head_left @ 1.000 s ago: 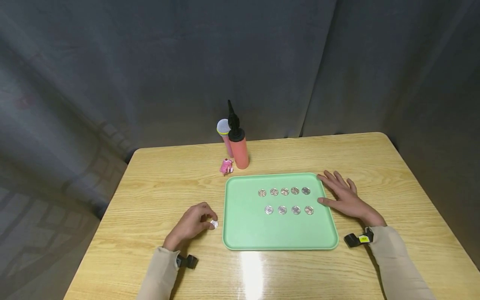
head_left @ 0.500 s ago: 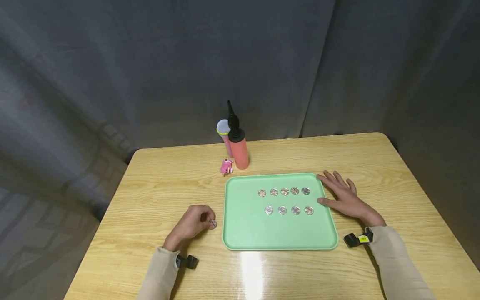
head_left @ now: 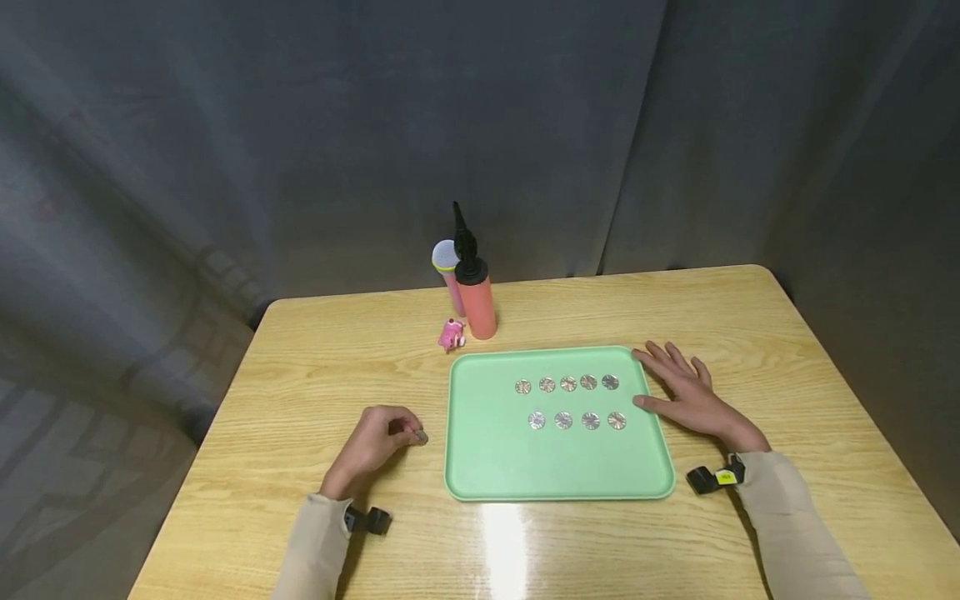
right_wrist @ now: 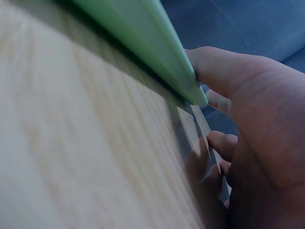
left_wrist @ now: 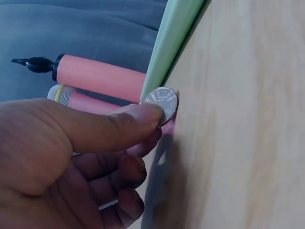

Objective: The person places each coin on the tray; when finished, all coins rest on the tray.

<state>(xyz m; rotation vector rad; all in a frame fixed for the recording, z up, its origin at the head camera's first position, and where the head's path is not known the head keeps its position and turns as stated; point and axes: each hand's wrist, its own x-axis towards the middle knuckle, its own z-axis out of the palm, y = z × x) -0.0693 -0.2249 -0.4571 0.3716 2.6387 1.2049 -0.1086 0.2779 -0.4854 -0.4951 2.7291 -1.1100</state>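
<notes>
One ridged silver coin [head_left: 422, 437] is pinched between thumb and curled fingers of the left hand [head_left: 372, 444], just left of the smooth green plastic tray [head_left: 487, 450]. The right hand [head_left: 686, 395] lies flat, fingers spread, thumb touching the tray's right rim. Nine coins [head_left: 570, 402] sit in two rows on the tray. Beyond stands a cylindrical orange pump [head_left: 474, 293].

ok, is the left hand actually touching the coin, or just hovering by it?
Touching. The left wrist view shows the left hand pinching the coin, thumb pressed on its face with a finger behind it. The head view agrees: the coin sits at the fingertips, left of the green tray.
</notes>
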